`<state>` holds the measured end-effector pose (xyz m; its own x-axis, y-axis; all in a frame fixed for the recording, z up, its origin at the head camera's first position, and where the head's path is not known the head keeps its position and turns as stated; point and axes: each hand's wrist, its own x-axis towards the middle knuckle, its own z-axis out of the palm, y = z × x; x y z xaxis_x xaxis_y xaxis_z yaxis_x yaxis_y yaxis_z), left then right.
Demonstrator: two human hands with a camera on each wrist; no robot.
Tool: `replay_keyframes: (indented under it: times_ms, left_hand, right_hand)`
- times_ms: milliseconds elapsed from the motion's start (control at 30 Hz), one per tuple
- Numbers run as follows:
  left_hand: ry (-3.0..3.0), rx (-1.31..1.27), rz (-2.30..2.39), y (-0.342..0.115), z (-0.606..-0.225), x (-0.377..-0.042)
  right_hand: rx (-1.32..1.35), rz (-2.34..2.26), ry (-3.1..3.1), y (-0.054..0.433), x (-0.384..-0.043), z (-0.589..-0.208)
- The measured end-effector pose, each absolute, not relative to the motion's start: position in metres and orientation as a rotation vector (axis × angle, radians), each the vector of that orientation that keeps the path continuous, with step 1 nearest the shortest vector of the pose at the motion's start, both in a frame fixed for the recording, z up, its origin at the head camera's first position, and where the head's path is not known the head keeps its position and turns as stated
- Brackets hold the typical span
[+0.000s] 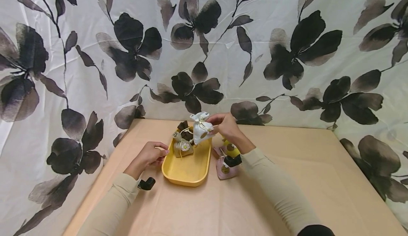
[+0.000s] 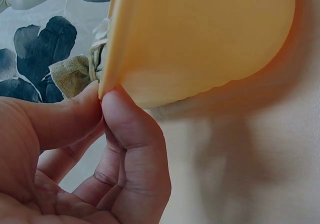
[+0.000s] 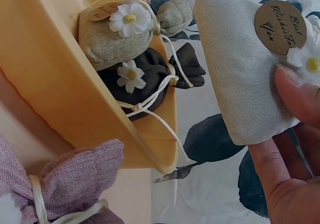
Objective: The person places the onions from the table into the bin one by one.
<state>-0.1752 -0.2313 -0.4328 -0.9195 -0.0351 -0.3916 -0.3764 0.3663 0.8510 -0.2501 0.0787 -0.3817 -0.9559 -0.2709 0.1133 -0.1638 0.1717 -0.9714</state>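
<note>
My left hand (image 1: 151, 157) pinches the left rim of a yellow tray (image 1: 186, 174) between thumb and forefinger, plain in the left wrist view. Over the tray's far right corner, my right hand (image 1: 227, 127) holds a white drawstring pouch (image 1: 201, 131) by its side. That pouch bears a round brown tag (image 3: 281, 27) and a white flower. Inside the tray, at its far end, sit an olive-beige pouch (image 3: 112, 43) with a daisy and a dark brown pouch (image 3: 145, 81) with a white cord.
Right of the tray, a pink pouch (image 1: 226, 168) lies on the table (image 1: 280, 158). Just behind it is a yellow pouch (image 1: 232, 150), partly hidden by the right wrist. A flower-printed cloth (image 1: 197, 51) hangs behind the table.
</note>
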Motion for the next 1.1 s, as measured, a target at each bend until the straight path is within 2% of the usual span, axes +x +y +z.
replay_keyframes:
  times_ms: [1100]
  left_hand:
    - [2.319, -0.369, 1.567, -0.233, -0.431, -0.174]
  right_hand:
    - [-0.402, -1.886, 2.373, 0.062, -0.265, -0.408]
